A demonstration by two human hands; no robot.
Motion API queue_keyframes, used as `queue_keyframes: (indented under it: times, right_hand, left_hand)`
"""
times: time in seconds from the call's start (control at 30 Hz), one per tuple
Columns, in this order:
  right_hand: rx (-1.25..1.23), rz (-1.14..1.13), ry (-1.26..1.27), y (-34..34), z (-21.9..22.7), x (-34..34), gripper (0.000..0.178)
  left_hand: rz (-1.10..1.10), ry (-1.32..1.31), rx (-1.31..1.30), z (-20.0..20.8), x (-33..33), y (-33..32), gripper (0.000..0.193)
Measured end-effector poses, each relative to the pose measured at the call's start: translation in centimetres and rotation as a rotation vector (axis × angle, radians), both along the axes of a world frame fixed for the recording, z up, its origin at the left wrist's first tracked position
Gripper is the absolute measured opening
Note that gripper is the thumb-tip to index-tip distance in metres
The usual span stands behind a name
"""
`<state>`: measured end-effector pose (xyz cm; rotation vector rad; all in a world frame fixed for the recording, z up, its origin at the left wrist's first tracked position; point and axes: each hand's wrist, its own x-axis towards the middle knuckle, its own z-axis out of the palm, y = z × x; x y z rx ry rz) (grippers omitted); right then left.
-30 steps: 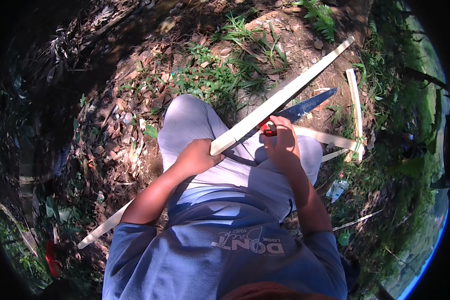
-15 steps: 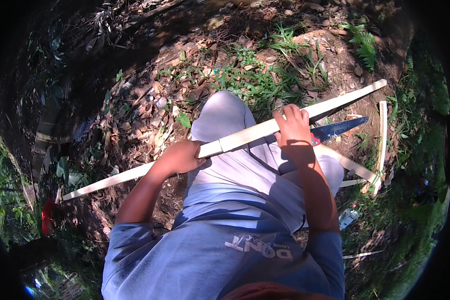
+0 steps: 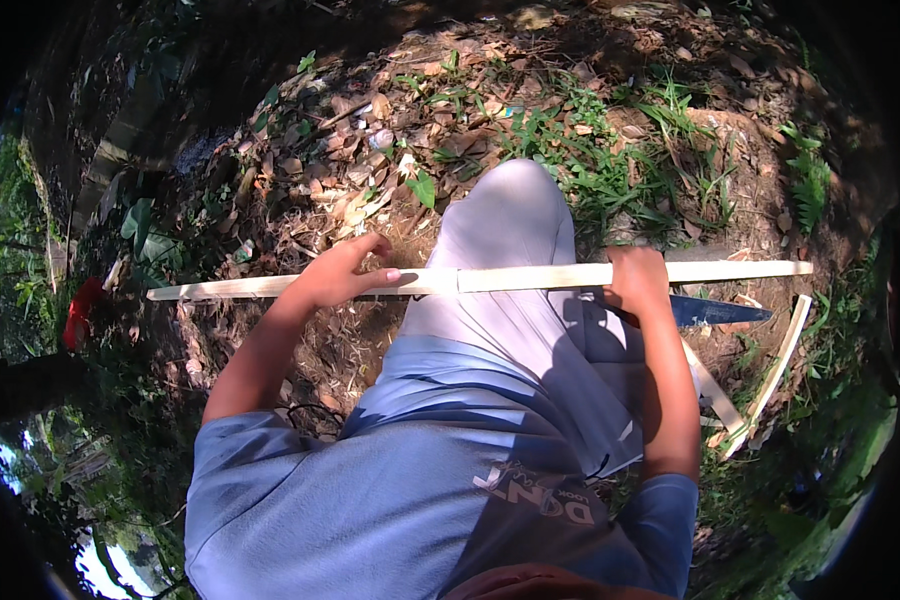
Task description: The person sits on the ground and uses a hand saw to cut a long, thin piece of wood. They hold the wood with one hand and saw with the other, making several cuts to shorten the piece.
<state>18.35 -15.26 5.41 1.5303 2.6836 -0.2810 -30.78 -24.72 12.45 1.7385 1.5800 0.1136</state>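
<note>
Leaf-strewn ground [image 3: 355,145] lies beneath a pale, tapered strip [image 3: 530,278] (stepped near midway), right hand [image 3: 638,280] gripping it, left hand [image 3: 332,276] spread.

Ahead of you, dry brown leaves [image 3: 345,150] litter the ground [image 3: 745,145] beside green weeds [image 3: 615,175], with a fern [image 3: 808,178] farther to your right and a red object [image 3: 82,312] at your far left.

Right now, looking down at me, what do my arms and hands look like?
The left hand and the right hand are bare: no gloves or watch show. The left sleeve and right sleeve are short, blue-grey fabric with no print visible on them, part of a matching shirt.
</note>
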Motion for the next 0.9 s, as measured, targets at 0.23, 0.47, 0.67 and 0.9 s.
queue_keyframes:
  times: [0.23,0.47,0.67,0.9]
  right_hand:
    - [-0.01,-0.02,0.033,0.4,-1.1,-0.2,0.026]
    - [-0.032,-0.075,-0.013,1.0,-1.8,-0.6,0.025]
    - [-0.021,-0.065,-0.033,2.6,-2.4,-1.7,0.024]
    - [0.045,-0.062,0.045,3.4,-0.9,-3.1,0.024]
  left_hand:
    - [0.424,0.47,-0.214,-6.4,-12.0,-4.0,0.08]
    - [0.478,0.249,-0.209,-11.5,-13.1,-4.3,0.078]
    - [0.457,0.152,-0.253,-19.3,-16.3,-6.8,0.062]
    - [0.011,0.197,0.065,-30.6,-19.6,-11.2,0.031]
